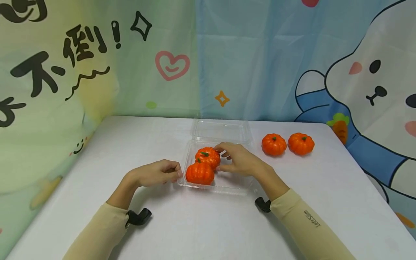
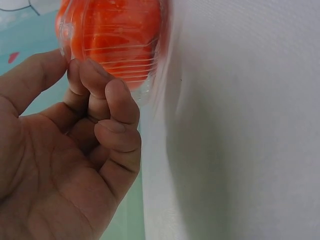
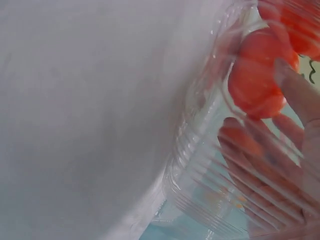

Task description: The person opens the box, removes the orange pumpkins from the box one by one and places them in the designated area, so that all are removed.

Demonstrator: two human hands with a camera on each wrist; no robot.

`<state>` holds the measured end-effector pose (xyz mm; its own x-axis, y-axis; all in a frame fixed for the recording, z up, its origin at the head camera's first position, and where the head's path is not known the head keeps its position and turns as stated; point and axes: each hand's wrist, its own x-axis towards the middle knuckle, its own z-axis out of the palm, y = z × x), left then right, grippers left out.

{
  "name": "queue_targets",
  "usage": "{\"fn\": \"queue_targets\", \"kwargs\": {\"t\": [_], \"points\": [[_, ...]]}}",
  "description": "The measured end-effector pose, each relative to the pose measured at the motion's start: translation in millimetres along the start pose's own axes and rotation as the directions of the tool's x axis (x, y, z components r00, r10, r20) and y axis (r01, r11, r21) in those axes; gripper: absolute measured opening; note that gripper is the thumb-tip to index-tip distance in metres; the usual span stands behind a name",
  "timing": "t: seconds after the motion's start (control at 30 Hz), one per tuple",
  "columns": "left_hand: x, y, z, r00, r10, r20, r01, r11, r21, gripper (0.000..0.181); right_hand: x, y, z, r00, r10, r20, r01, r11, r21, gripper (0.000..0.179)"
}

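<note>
A clear plastic box (image 1: 224,182) sits open on the white tabletop (image 1: 201,224), its lid (image 1: 221,130) tipped back behind it; two orange pumpkins lie inside, the front pumpkin (image 1: 199,173) touching the back pumpkin (image 1: 208,156). The left hand (image 1: 159,173) rests at the box's left edge, fingers curled with the fingertips (image 2: 107,85) against the clear wall; the left wrist view shows them bunched beside the thumb, and whether they pinch the rim I cannot tell. The right hand (image 1: 237,159) reaches into the box, fingers loosely spread and touching the back pumpkin's right side, not clamped round it; the right wrist view shows the fingers (image 3: 295,95) blurred through the ribbed wall. Two more pumpkins (image 1: 287,144) sit side by side on the tabletop, well right of the box; a cartoon backdrop (image 1: 97,61) hangs behind.
</note>
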<state>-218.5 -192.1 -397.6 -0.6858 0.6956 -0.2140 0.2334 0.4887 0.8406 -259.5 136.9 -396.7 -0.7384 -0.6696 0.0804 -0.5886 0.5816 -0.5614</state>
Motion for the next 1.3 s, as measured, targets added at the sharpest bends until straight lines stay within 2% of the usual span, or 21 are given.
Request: {"fn": "queue_targets", "kwargs": {"t": [0.13,0.27,0.53,0.67,0.87,0.97,1.17,1.3], "points": [[0.9,-0.4,0.2,1.000,0.003,0.000,-0.003,1.000,0.012,0.018,-1.2,1,0,0.999,-0.030,-0.022,0.031,0.999,0.021,0.074],[1.8,-0.2,0.9,1.000,0.008,0.001,-0.008,1.000,0.013,0.018,-1.8,1,-1,0.999,-0.042,-0.032,0.042,0.999,0.020,0.073],[4.9,1.2,4.1,1.000,0.017,0.007,-0.017,1.000,-0.017,0.016,-6.1,2,-4,1.000,0.025,0.001,-0.025,0.999,0.030,0.070],[6.1,0.9,5.2,1.000,0.016,0.002,-0.016,1.000,-0.023,0.015,-9.1,1,-6,1.000,0.018,-0.002,-0.017,0.999,0.049,0.069],[8.5,0.6,6.5,1.000,0.027,0.002,-0.027,0.999,-0.021,0.014,-16.0,3,-9,0.999,0.010,-0.031,-0.009,0.999,0.043,0.081],[9.8,0.3,6.7,1.000,0.029,-0.003,-0.029,0.999,-0.018,0.014,-18.9,4,-11,0.999,0.015,-0.044,-0.014,1.000,0.026,0.078],[2.1,-1.6,4.7,1.000,0.007,-0.024,-0.007,1.000,-0.007,0.015,-16.6,5,-10,0.997,-0.046,-0.065,0.048,0.999,0.021,0.070],[-0.5,-1.9,4.1,1.000,0.009,-0.021,-0.009,1.000,-0.009,0.015,-18.9,6,-9,0.996,-0.045,-0.081,0.050,0.997,0.059,0.071]]}}
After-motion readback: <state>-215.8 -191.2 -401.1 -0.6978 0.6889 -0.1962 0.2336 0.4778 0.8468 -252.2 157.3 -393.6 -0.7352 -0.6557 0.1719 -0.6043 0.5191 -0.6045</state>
